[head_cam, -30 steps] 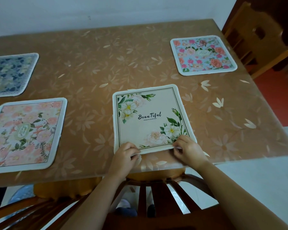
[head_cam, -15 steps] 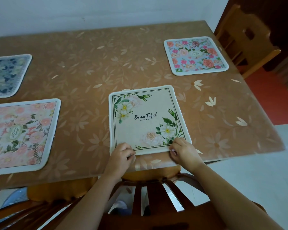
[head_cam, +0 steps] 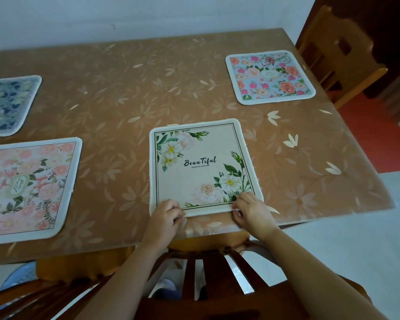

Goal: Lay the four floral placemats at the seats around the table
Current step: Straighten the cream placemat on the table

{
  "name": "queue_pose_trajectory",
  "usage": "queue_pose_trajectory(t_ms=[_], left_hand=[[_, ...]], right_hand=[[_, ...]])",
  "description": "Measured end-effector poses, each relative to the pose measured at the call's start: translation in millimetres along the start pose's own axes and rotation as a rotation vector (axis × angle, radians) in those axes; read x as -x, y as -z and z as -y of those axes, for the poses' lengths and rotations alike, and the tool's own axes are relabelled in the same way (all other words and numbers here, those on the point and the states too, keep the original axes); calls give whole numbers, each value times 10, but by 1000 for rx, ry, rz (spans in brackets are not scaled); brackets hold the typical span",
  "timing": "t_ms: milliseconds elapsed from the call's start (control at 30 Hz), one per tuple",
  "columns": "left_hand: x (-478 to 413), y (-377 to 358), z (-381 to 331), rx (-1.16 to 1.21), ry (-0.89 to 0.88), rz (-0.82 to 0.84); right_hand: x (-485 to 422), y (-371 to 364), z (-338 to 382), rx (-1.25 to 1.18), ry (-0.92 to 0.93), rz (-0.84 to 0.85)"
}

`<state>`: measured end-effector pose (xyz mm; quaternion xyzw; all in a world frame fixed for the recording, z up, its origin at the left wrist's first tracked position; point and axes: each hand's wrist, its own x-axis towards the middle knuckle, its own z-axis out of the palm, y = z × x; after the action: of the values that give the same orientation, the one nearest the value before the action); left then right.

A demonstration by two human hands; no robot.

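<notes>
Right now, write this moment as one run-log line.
left grip: pinches near edge of cream placemat | right grip: same | laid: pink placemat, dark placemat, blue placemat

Soft, even daylight, no hard shadows. Faint sheen on glossy brown flower-patterned tablecloth (head_cam: 310, 158) right of right hand (head_cam: 252, 212). Slight motion blur on fingers (head_cam: 243, 200). Wide-angle bowing toward edges; dark wooden chair back (head_cam: 217, 306) below hands soft.

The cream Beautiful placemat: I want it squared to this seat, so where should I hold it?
Pinch its near edge by the two near corners, coming from the near side, as the left hand and right hand do. The cream placemat is thin and lies flat on the table, so only its rim offers a hold; two spaced grips probably keep it square.
</notes>
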<state>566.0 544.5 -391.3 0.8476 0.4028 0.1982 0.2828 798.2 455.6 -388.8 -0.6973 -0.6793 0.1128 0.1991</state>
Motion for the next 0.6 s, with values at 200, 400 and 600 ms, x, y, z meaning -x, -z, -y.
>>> queue_pose_trajectory(t_ms=[200,400,600], left_hand=[[20,21,-16,-45,-15,11],[14,37,-44,-59,-37,15],[17,20,-40,-89,-41,25]], right_hand=[[-8,6,4,-1,-2,5],[-16,-5,30,6,-4,2],[-3,-15,40,19,12,-11]])
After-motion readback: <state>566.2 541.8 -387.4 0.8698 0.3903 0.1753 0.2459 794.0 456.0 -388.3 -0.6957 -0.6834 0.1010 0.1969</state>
